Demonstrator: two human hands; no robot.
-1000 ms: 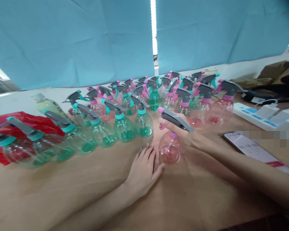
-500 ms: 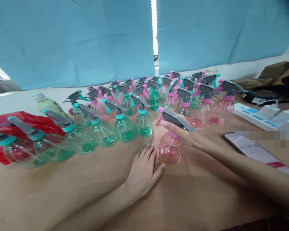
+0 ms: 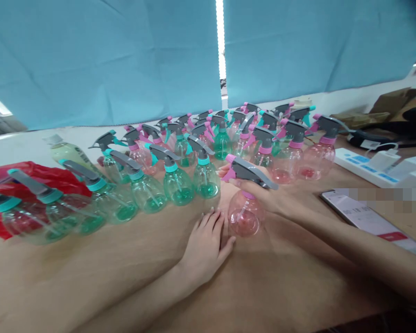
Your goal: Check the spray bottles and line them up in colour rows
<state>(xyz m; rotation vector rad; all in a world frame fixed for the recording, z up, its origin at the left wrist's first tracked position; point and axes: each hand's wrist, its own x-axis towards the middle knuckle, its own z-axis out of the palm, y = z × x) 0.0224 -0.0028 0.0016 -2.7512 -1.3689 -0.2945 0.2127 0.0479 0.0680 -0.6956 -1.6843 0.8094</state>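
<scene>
A pink spray bottle with a grey and pink trigger head stands upright on the wooden table. My right hand is wrapped round its neck below the head, and its fingertips show past the trigger on the far side. Palm down beside the bottle's base, my left hand lies flat on the tabletop with fingers stretched out, holding nothing. Just beyond it stands a green spray bottle, the nearest of a row with turquoise collars.
Several pink and green spray bottles crowd the back. A red plastic bag and a capped bottle are at left. To the right lie a phone, a white power strip with plugs, and black headphones. Blue curtains hang behind.
My right thumb has come down from the front of the spray head to the bottle's neck, and its fingertips now show beyond the trigger. My left hand stays put.
</scene>
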